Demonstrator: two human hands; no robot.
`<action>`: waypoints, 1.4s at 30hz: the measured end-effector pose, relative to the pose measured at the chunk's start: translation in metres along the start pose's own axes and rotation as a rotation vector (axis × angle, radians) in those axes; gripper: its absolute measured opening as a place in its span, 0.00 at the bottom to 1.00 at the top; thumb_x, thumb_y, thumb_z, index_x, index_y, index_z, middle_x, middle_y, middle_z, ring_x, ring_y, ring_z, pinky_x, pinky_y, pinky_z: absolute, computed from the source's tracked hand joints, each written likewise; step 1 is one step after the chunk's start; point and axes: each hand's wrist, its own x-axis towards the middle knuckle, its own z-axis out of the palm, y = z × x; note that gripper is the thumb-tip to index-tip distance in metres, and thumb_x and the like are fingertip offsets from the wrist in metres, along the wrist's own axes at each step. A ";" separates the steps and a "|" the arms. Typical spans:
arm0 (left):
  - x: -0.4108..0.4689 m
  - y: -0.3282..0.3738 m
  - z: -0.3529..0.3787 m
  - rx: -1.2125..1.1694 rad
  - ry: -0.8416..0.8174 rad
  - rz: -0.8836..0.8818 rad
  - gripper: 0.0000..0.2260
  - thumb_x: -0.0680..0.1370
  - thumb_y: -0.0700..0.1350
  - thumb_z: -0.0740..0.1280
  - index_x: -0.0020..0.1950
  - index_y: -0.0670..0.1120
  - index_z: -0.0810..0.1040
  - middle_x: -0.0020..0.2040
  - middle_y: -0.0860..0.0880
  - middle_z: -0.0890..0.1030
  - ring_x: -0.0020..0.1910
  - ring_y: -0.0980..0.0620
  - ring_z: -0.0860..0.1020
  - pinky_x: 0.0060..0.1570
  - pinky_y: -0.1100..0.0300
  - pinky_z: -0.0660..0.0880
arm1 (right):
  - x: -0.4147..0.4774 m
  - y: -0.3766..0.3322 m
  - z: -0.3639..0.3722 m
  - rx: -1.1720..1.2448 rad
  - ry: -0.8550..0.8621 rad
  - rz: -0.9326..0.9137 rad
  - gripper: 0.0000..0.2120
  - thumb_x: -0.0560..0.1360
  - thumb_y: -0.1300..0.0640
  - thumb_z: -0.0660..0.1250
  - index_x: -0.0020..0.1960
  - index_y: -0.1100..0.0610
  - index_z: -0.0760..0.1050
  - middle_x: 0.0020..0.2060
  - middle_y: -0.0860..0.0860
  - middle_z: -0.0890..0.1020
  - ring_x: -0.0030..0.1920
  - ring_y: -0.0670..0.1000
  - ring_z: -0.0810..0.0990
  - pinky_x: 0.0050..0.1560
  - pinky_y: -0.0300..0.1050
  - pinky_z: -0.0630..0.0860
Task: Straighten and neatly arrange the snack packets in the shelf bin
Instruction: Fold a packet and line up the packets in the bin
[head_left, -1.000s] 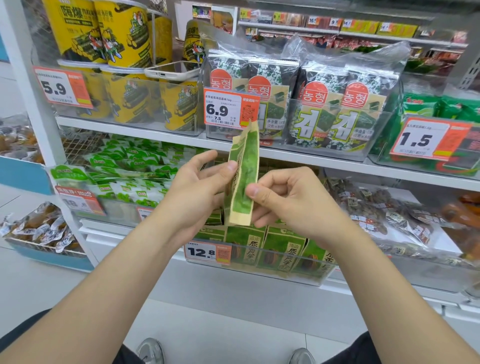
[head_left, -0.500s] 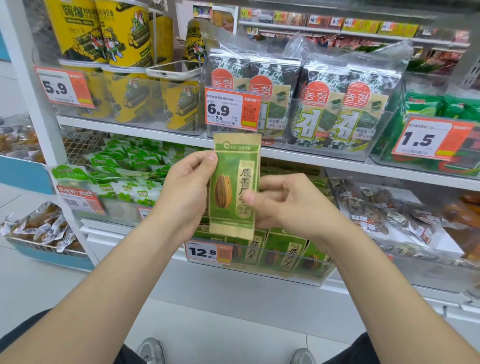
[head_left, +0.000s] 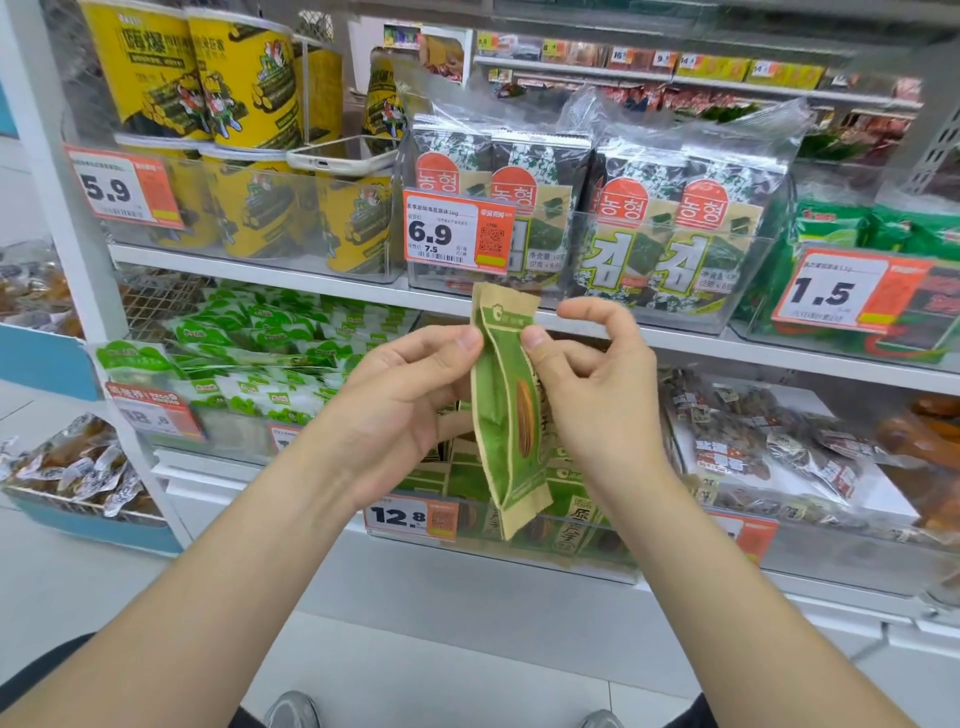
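Snack packet is hanging upright, long axis 12 to 6; I'm watching left hand pinching it from 9, right hand from 3, shelf bin sitting at 6.

One wide head-worn camera looks forward and down, close to the white metal shop shelving at 12 o'clock. The left hand and right hand pinch a green-and-tan paper snack packet dead centre, with grey shoes at 6 o'clock.
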 end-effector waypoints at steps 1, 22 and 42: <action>-0.001 0.001 -0.001 0.022 -0.001 0.023 0.09 0.75 0.47 0.73 0.52 0.45 0.86 0.51 0.42 0.87 0.46 0.47 0.84 0.43 0.53 0.83 | 0.000 -0.001 0.000 0.044 -0.020 0.032 0.06 0.81 0.59 0.73 0.57 0.54 0.78 0.39 0.56 0.88 0.35 0.50 0.82 0.40 0.45 0.79; -0.002 -0.002 0.004 0.152 0.205 0.181 0.05 0.77 0.42 0.74 0.50 0.42 0.85 0.48 0.45 0.87 0.47 0.50 0.85 0.45 0.51 0.84 | -0.004 -0.005 0.003 0.058 -0.348 0.088 0.13 0.76 0.51 0.78 0.51 0.58 0.78 0.49 0.51 0.88 0.49 0.53 0.86 0.57 0.51 0.82; -0.005 -0.004 0.001 0.290 -0.007 0.108 0.27 0.74 0.44 0.78 0.72 0.55 0.79 0.64 0.45 0.85 0.60 0.41 0.85 0.62 0.39 0.81 | -0.004 0.002 0.001 -0.178 -0.182 -0.207 0.16 0.81 0.38 0.67 0.43 0.48 0.82 0.33 0.55 0.83 0.35 0.65 0.79 0.36 0.66 0.78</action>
